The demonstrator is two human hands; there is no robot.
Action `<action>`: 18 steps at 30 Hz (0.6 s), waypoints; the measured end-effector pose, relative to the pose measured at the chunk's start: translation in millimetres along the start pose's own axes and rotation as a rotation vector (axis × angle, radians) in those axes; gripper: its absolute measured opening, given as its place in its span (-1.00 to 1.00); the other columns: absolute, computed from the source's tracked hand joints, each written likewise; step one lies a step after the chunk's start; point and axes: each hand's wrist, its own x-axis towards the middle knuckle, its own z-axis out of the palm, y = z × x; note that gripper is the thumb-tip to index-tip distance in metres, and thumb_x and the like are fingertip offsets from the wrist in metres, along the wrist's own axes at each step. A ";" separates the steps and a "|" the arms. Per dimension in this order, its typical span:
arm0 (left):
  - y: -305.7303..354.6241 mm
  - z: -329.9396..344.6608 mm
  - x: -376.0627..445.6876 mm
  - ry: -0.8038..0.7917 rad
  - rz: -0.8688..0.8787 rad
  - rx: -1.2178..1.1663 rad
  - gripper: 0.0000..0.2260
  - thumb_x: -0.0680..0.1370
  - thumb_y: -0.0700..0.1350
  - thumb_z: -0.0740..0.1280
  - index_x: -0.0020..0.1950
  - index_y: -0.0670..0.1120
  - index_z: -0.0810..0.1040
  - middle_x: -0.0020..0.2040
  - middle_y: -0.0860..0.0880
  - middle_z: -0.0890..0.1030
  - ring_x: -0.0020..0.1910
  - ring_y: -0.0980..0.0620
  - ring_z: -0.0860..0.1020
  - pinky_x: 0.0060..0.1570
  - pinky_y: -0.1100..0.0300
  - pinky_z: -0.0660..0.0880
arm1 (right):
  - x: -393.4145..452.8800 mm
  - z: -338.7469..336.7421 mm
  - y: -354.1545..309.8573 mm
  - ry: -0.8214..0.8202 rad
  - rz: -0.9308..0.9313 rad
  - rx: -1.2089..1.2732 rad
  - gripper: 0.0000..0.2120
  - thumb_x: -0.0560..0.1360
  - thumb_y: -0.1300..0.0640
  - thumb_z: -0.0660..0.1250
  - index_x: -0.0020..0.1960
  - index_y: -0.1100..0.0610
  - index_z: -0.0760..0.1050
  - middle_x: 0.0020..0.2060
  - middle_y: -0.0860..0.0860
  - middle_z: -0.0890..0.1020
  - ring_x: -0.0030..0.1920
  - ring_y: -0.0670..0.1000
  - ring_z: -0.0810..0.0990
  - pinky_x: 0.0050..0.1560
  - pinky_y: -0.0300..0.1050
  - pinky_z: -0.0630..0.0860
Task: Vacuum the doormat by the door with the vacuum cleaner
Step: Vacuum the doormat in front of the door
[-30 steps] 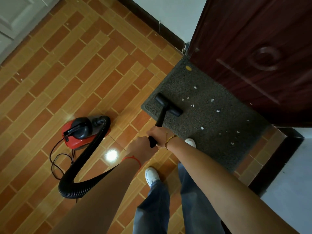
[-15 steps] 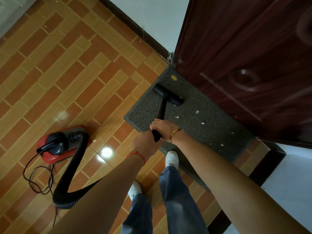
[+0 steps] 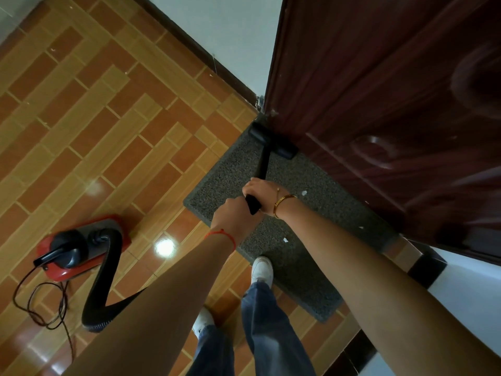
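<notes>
A dark grey doormat [image 3: 225, 172] lies on the tiled floor against a dark red door [image 3: 379, 90]. A black vacuum wand [image 3: 264, 162] ends in a black floor nozzle [image 3: 271, 143] resting on the mat's far corner, right at the door's foot. My left hand [image 3: 234, 217] and my right hand [image 3: 261, 192] both grip the wand's near end, left hand nearer to me. A few white scraps [image 3: 304, 193] lie on the mat to the right of my hands. The red and black vacuum cleaner body [image 3: 76, 248] sits on the floor at the left.
A black ribbed hose [image 3: 105, 294] loops from the vacuum body across the tiles toward my arms. A thin power cord [image 3: 38, 308] trails left of it. My white shoes [image 3: 261, 267] stand at the mat's near edge. A white wall [image 3: 217, 31] meets the door's hinge side.
The nozzle has been pushed forward across the mat to its far corner by the door. I have stepped closer, and fewer white scraps show on the mat.
</notes>
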 end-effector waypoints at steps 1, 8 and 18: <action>2.3 0.0 1.1 -0.003 -0.002 -0.004 -0.79 0.51 0.04 0.27 -0.15 -0.09 0.50 -0.33 -0.01 0.53 -0.42 0.03 0.52 -0.51 0.23 0.40 | 0.0 -0.3 2.6 -0.001 0.006 0.001 -0.83 0.52 0.33 0.25 0.08 0.17 0.45 0.14 0.09 0.52 0.30 0.06 0.44 0.23 0.05 0.48; -7.7 4.8 -5.0 -0.010 -0.015 0.001 -0.81 0.49 0.04 0.28 -0.19 -0.07 0.49 -0.35 0.00 0.53 -0.45 0.05 0.50 -0.54 0.25 0.38 | -6.3 5.1 -10.3 -0.016 0.016 -0.002 -0.82 0.53 0.32 0.23 0.11 0.17 0.44 0.17 0.08 0.52 0.35 0.08 0.41 0.14 0.03 0.50; -66.0 10.6 -49.9 -0.005 -0.017 0.079 -0.77 0.50 0.00 0.26 -0.32 -0.06 0.41 -0.41 0.00 0.47 -0.50 0.06 0.42 -0.59 0.26 0.27 | -11.3 40.3 -81.5 0.002 0.014 0.064 -0.80 0.51 0.34 0.26 0.10 0.17 0.45 0.13 0.09 0.54 0.23 0.09 0.51 0.15 0.09 0.53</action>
